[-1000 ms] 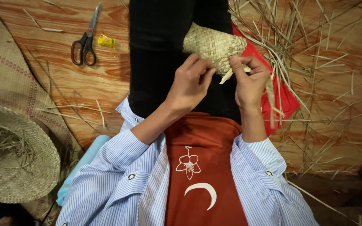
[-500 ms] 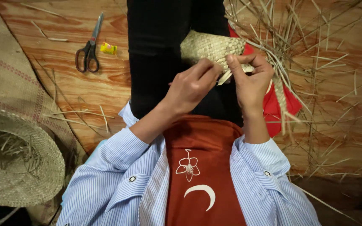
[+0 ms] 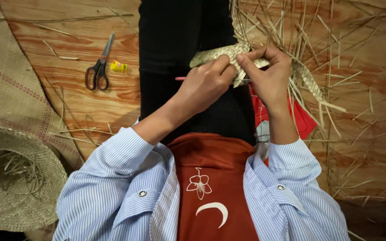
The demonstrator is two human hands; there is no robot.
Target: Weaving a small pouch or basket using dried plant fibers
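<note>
Here, both hands (image 3: 237, 80) pinching woven straw piece (image 3: 220, 54), perhaps needle

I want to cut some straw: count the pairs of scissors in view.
1. The black-handled metal scissors lie on the wooden floor, left of the person's legs, beside a small yellow object. Others may be hidden under the loose straw.

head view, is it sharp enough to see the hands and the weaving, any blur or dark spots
Head view: sharp in the middle, so the left hand, right hand and woven straw piece read clearly; soft, even light on the wooden floor with no glare; the black trousers show almost no detail; the bottom right corner falls into shadow; the straw hat at the left edge looks slightly stretched.
</note>
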